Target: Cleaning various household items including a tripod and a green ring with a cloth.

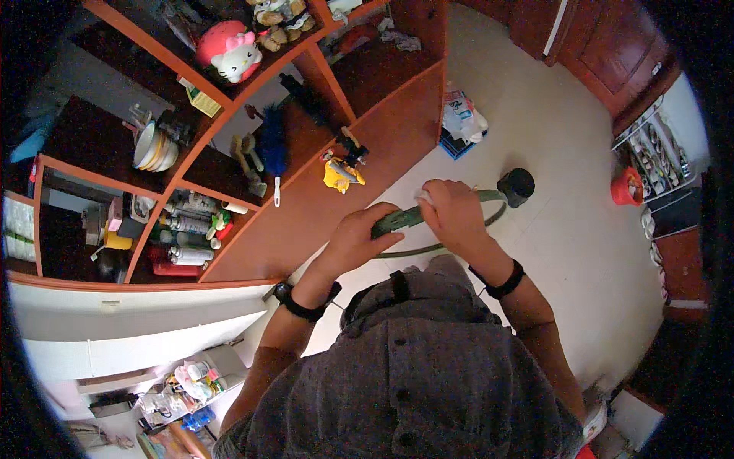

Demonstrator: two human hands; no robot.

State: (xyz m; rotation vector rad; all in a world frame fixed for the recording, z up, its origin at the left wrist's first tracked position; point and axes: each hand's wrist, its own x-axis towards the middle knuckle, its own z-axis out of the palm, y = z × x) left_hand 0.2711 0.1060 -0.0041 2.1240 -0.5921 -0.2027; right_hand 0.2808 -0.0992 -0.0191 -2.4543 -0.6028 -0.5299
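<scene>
A long green strap or belt (pixel 412 217) is stretched between my two hands in front of my waist. My left hand (pixel 360 234) holds its near-left end part, with the thumb below and the fingers above. My right hand (pixel 456 217) grips it farther right and pinches a small whitish wad (pixel 424 196), perhaps tissue or cloth, against it. From my right hand the strap curves round in a loop and passes back below the hands. What it is made of cannot be told.
Wooden shelves (pixel 275 224) with figurines, bowls (pixel 155 148) and spray cans stand at left. On the tiled floor are a black cylindrical bin (pixel 517 186) and a blue crate (pixel 459 148) with bags. A red bucket (pixel 627 188) and a shoe rack (pixel 659 155) stand at right.
</scene>
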